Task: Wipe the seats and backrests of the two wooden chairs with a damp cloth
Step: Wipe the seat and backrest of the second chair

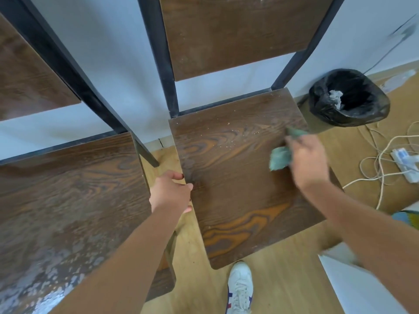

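Your right hand [306,162] clenches the green cloth [280,158] on the right chair seat [238,177]; your left hand [172,193] grips this seat's left edge.

Light wooden floor [283,282] runs across the bottom and right of the frame, and on it stand two wooden chairs, one at left [68,189], one at centre [238,177]; a black-lined bin [349,98] at upper right, tangled white cable [376,159] and a power strip [405,162] at right edge, a white sneaker [240,288] bottom centre

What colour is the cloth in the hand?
Greenish-teal cloth, seen in the head view, in the right hand.
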